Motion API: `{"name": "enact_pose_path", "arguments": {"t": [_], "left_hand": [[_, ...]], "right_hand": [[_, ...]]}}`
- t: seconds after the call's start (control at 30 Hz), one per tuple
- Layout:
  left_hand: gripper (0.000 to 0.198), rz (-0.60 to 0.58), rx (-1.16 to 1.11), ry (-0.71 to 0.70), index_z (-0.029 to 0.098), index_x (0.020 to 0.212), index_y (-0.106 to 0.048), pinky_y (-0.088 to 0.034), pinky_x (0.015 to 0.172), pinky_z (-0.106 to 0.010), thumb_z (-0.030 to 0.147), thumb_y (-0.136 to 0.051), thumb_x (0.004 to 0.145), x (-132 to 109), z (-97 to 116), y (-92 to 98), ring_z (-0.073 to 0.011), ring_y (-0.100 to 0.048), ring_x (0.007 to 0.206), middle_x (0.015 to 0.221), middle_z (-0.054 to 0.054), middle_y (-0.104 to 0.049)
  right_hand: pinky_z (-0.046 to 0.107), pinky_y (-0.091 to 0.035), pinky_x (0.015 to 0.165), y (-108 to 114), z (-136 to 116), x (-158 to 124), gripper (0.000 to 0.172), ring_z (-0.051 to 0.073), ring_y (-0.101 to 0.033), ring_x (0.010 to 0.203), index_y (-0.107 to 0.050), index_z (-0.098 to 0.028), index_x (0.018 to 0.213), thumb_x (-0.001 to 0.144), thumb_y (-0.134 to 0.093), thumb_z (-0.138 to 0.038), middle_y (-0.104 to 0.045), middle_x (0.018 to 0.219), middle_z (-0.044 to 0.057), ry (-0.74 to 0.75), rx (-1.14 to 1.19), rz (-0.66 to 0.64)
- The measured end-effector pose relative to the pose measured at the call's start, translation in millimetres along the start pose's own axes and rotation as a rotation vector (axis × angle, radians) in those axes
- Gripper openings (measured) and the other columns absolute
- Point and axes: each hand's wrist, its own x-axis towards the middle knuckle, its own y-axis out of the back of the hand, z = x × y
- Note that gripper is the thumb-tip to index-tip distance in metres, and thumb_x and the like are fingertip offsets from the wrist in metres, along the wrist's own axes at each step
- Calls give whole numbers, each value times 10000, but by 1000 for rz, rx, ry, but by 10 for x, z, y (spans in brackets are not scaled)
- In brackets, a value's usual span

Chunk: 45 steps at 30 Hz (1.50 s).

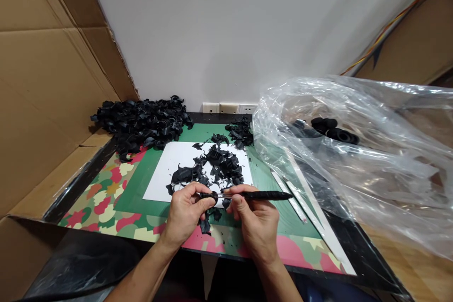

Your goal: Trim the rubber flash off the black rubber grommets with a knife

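My right hand (pixel 256 222) is closed around a slim tool with a black wrapped handle (pixel 267 195) and a thin metal shaft. The shaft points left, and its tip meets a small black rubber-like part (pixel 208 195) pinched in my left hand (pixel 191 210). My fingers cover most of that part, so its shape is hidden. Just beyond both hands, black scraps and ribbed pieces (pixel 226 163) lie scattered over a white sheet (pixel 155 184). A few more black bits (pixel 205 225) sit on the patterned mat below my hands.
A large heap of black scraps (pixel 145 122) stands at the back left beside a cardboard wall (pixel 46 80). A smaller pile (pixel 242 132) is near the wall sockets (pixel 228 108). At right, a clear plastic bag (pixel 371 174) holds round black parts (pixel 325 125). White strips (pixel 309 212) lie on the green mat.
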Motion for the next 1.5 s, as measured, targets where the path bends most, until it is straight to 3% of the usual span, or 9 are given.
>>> {"name": "enact_pose_path", "arguments": {"t": [0.9, 1.3, 1.43, 1.5], "left_hand": [[163, -39, 27, -5, 148, 680, -660, -324, 354, -171, 243, -747, 579, -17, 10, -8, -67, -455, 355, 485, 38, -568], [138, -58, 10, -1, 145, 673, -671, -326, 355, -168, 220, -746, 585, 1, 8, -23, -64, -449, 355, 476, 39, -557], [123, -80, 4, -6, 147, 673, -665, -336, 353, -162, 202, -741, 595, -42, 8, -46, -57, -446, 369, 502, 42, -563], [126, -93, -1, 10, 150, 666, -658, -336, 340, -163, 207, -741, 591, -74, 15, -54, -57, -437, 359, 487, 48, -554]], "right_hand": [[216, -455, 386, -34, 6, -10, 197, 100, -544, 428, -699, -172, 762, 782, -703, -368, -712, 701, 46, -16, -20, -15], [222, -443, 383, -27, 35, -35, 121, 100, -540, 442, -693, -191, 789, 825, -668, -304, -680, 735, 31, 131, -139, -56], [264, -498, 489, -21, 31, -24, 91, 143, -604, 550, -676, -211, 790, 856, -617, -229, -669, 706, 28, 354, -289, -65], [301, -520, 566, 7, 6, 7, 122, 174, -632, 623, -670, -221, 765, 863, -598, -216, -673, 683, 30, 470, -387, 0]]}}
